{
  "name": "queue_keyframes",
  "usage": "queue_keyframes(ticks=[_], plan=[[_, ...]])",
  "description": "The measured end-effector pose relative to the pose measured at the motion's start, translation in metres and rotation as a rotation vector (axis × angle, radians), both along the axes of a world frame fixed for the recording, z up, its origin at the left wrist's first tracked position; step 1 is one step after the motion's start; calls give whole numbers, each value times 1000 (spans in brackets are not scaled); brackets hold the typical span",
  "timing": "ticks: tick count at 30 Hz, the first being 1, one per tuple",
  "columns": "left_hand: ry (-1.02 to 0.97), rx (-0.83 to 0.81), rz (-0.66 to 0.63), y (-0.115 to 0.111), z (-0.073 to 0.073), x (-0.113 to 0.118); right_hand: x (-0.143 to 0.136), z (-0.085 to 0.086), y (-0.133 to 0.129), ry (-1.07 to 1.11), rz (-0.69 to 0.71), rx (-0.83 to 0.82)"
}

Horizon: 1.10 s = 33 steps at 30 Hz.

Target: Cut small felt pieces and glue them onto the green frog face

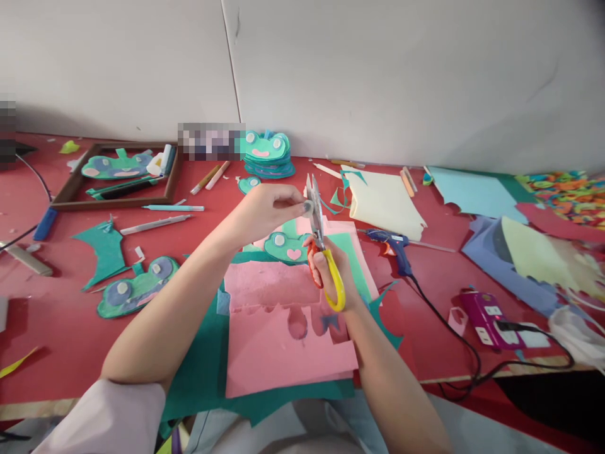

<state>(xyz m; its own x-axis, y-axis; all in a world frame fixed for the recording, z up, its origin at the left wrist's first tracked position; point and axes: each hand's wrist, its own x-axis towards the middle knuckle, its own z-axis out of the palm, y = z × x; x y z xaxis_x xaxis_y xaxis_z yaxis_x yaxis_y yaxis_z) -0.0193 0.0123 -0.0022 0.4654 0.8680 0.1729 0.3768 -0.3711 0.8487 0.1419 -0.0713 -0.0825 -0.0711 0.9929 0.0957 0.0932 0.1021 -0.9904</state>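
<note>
My right hand is closed round the scissors, which have one yellow and one red handle loop and blades pointing up and away. My left hand pinches a small whitish piece of felt against the blades, its edges partly hidden by the fingertips. Under the hands lies a green frog face with a white eye and a pink heart, partly covered by my right hand. Closer to me, a pink felt sheet with cut-out holes rests on dark green felt.
Left are another frog face and a wooden frame holding pens. Stacked frog faces stand by the wall. On the right are a cream felt sheet, a blue glue gun and its cable, and a purple power strip.
</note>
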Motion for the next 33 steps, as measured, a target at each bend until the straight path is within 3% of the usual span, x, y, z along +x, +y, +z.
queue_keyframes(ticks=[7, 14, 27, 33], plan=[[-29, -8, 48, 0, 1, 1, 3, -10, 1, 69, -12, -80], [-75, -53, 48, -1, 2, 5, 2, -4, 3, -14, 36, 92], [-61, -22, 66, -2, 3, 5, -1, -3, 3, 50, 43, 54], [-171, -79, 69, -5, -4, 11, 0, -3, 5, 45, 46, 46]])
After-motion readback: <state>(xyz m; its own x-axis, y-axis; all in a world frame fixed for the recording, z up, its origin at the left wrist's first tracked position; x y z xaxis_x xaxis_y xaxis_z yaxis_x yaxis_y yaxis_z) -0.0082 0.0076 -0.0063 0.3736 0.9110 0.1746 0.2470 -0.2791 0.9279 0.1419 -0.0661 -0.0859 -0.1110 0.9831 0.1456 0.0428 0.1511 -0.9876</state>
